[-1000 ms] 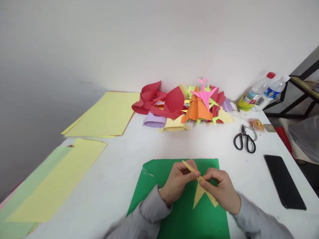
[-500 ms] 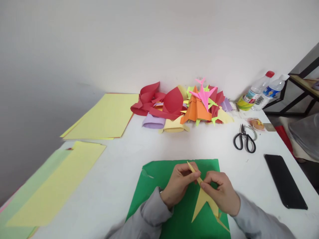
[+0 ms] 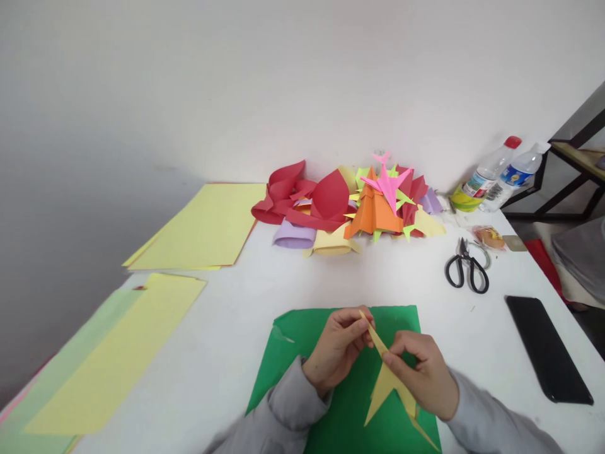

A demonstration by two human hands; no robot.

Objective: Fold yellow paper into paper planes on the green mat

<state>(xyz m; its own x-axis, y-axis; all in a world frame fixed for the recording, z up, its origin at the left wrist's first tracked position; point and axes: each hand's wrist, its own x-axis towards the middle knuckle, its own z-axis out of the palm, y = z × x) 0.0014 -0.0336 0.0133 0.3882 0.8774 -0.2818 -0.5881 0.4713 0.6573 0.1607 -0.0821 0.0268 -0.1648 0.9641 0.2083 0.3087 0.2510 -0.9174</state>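
Observation:
A yellow folded paper plane [image 3: 386, 381] is held above a green sheet [image 3: 288, 359]. It has a long narrow pointed nose and pointed wings spreading towards me. My left hand [image 3: 338, 347] pinches the nose near its tip between thumb and fingers. Farther down the same nose, where it meets the body, my right hand [image 3: 422, 372] grips the paper with thumb and bent forefinger. Part of the plane's right side is covered by my right hand.
Coloured folded paper models [image 3: 331, 202] are heaped against the wall. Yellow sheets [image 3: 189, 230] and more coloured paper [image 3: 113, 359] lie left. Scissors [image 3: 467, 268], a wrapped snack [image 3: 489, 237], a black phone [image 3: 548, 350] and two bottles [image 3: 491, 176] are on the right.
My left hand has slid up the nose towards its tip, and my hands are slightly farther apart. More of the nose shows between them. The whole view has shifted a little.

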